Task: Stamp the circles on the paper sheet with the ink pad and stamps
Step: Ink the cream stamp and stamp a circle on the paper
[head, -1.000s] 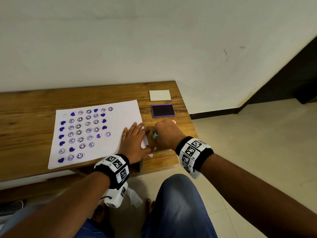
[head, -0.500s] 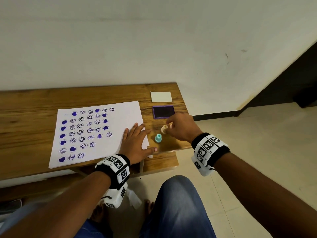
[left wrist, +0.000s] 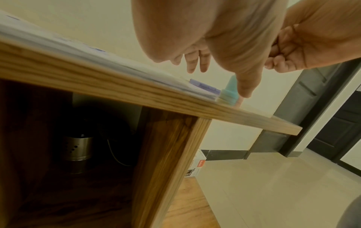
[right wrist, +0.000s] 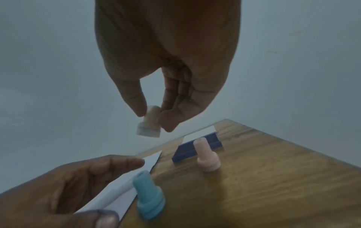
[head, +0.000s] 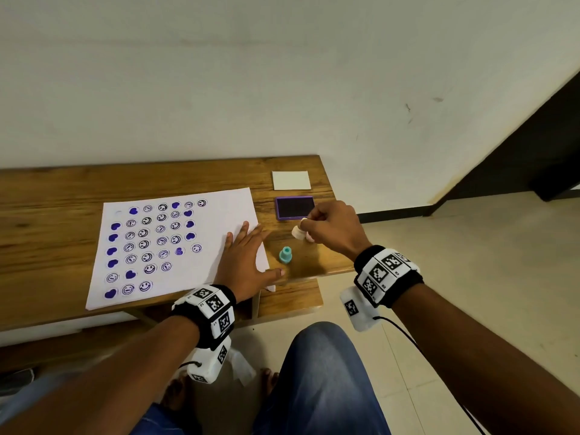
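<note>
A white paper sheet [head: 175,243] with printed circles, most of them stamped with purple hearts and smileys, lies on the wooden table [head: 62,189]. My left hand [head: 244,262] lies flat on the sheet's right edge, fingers straight. My right hand [head: 317,227] pinches a cream stamp [head: 298,232] [right wrist: 149,123] in the air, just in front of the purple ink pad [head: 295,207] [right wrist: 197,148]. A teal stamp [head: 285,255] [right wrist: 149,195] stands upright on the table right of the left hand. A pink stamp [right wrist: 206,155] stands near the ink pad.
The ink pad's white lid [head: 291,180] lies behind the pad. The table's right edge [head: 335,215] is close to the right hand. Below the tabletop is a shelf with a metal can [left wrist: 78,149]. The tiled floor [head: 470,277] and my knee [head: 320,372] lie below.
My right hand set the teal stamp down on the table, moved back right, took the cream stamp and lifted it toward the ink pad. The left hand stayed on the sheet.
</note>
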Tool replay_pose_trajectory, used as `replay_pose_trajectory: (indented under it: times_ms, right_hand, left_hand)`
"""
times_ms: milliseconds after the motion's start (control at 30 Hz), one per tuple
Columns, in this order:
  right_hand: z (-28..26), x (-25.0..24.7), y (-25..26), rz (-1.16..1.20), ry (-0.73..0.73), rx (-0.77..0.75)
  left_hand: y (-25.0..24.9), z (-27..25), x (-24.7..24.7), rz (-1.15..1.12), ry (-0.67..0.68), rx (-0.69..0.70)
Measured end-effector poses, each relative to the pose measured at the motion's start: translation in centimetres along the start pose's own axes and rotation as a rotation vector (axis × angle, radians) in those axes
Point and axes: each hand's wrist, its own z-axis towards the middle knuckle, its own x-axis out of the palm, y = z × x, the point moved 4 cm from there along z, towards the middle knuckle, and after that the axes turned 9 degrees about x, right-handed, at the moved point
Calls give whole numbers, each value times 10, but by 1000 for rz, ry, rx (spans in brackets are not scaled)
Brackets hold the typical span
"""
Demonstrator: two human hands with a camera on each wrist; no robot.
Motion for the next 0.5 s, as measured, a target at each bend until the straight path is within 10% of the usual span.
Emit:
replay_pose_trajectory:
  times_ms: [500]
  right_hand:
    - [-23, 6, 14, 530, 192, 98]
  left_hand:
    - [-54, 0, -36, -725, -317, -134]
